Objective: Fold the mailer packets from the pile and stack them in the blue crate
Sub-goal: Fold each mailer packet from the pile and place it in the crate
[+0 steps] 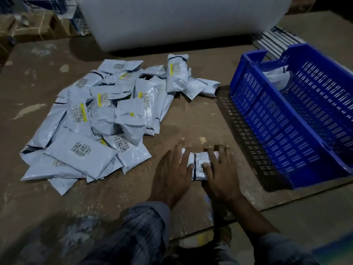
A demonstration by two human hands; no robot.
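Observation:
A pile of several grey mailer packets (107, 115) with barcode labels lies on the brown table, left of centre. One small packet (197, 165) lies on the table near the front, between my hands. My left hand (172, 173) presses flat on its left part with straight fingers. My right hand (219, 173) presses on its right part, fingers spread over it. The blue crate (298, 119) stands at the right, tilted in view, with at least one grey packet (277, 77) lying in its far end.
A big white roll of wrap (172, 22) stands behind the pile at the table's back. Cardboard boxes (38, 25) are stacked at the far left. A ribbed metal rack (277, 39) shows behind the crate. The table's front edge (210, 228) runs just below my wrists.

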